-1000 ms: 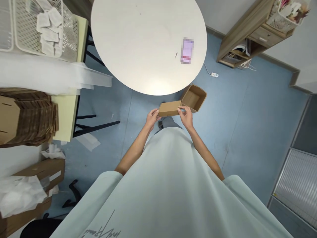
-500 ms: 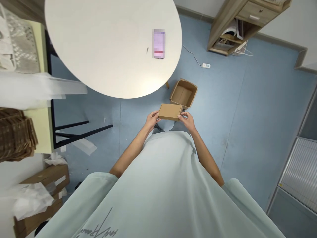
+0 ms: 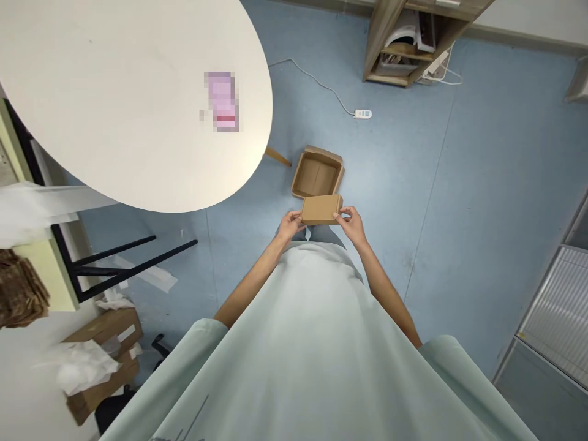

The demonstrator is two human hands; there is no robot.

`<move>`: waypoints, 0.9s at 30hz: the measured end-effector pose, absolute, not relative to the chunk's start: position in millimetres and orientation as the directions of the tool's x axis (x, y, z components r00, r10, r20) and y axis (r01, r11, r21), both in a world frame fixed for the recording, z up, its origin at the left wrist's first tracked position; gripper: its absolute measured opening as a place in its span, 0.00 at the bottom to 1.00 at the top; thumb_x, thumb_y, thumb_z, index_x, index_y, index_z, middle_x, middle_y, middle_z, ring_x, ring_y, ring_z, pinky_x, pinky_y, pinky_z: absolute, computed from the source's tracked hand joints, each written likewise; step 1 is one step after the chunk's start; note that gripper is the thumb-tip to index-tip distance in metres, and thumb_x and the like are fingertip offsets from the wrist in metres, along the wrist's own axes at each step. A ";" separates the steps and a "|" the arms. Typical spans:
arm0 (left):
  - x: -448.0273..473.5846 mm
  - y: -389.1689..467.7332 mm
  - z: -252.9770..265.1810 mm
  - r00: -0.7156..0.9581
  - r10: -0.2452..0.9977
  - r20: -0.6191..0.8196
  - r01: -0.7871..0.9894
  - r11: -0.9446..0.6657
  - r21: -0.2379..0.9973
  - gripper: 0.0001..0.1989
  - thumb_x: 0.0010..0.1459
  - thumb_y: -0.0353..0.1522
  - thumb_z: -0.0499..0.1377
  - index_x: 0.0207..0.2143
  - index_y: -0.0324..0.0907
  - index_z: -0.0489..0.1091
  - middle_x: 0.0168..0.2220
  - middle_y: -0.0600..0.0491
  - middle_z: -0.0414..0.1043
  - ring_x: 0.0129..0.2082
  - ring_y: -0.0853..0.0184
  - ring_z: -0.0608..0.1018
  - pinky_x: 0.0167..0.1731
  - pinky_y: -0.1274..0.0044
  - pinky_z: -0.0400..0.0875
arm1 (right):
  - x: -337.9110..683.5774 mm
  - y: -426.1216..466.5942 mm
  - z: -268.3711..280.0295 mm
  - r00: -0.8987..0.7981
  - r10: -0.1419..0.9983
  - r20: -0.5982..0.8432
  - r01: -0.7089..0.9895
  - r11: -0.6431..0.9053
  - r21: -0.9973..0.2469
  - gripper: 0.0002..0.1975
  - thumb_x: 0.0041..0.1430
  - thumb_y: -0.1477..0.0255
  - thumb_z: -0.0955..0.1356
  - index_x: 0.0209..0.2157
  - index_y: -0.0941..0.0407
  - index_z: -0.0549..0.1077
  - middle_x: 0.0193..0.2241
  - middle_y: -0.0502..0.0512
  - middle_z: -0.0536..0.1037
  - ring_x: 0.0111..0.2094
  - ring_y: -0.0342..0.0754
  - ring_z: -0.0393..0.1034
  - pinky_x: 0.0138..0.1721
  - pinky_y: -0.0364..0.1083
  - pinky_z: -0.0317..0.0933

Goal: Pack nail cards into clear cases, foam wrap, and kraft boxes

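Between my two hands is a small flat brown cardboard box, its lid closed, held in front of my waist. My left hand grips its left end, thumb on the near side. The fingers of my right hand pinch the right end near the front corner. Just beyond it, on the floor, stands a larger cardboard box with its top open and no contents visible. The small box overlaps the near edge of the larger one in view.
A round white table fills the upper left, with a blurred purple phone-like item on it. A power strip and cord lie on the blue floor. A wooden cabinet stands behind. Cartons and white wrapping sit lower left.
My view and body have turned to the right, so the table and the open box shift left in view. The small box stays between both hands.
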State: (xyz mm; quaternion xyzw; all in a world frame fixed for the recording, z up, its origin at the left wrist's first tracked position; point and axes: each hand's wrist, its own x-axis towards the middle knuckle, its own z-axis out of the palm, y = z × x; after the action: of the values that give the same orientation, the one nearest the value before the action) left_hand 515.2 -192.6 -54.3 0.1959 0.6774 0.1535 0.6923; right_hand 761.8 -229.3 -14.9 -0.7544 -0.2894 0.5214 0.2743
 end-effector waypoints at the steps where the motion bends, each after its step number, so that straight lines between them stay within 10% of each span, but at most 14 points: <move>1: 521.7 -190.9 -52.1 0.055 0.471 -0.880 0.068 0.878 0.474 0.09 0.67 0.32 0.66 0.49 0.44 0.74 0.51 0.46 0.84 0.48 0.63 0.87 0.56 0.65 0.83 | 768.6 -225.3 -13.6 0.303 0.731 -0.612 0.162 -0.672 -0.723 0.32 0.54 0.39 0.76 0.46 0.49 0.74 0.56 0.60 0.84 0.36 0.50 0.79 0.51 0.58 0.77; 27: 574.0 -163.6 -38.2 0.210 0.428 -0.879 0.103 0.885 0.455 0.13 0.62 0.31 0.70 0.49 0.43 0.76 0.52 0.44 0.86 0.51 0.59 0.88 0.59 0.63 0.81 | 796.4 -165.3 20.8 0.307 0.837 -0.453 0.351 -0.542 -0.764 0.21 0.67 0.49 0.73 0.52 0.49 0.78 0.55 0.58 0.85 0.45 0.57 0.81 0.55 0.59 0.77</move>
State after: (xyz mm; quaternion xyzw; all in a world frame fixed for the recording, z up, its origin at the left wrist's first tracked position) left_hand 574.0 -163.6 -38.2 0.2142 0.6192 0.1086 0.7476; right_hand 796.4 -165.3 20.8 -0.7598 -0.3909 0.4400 0.2762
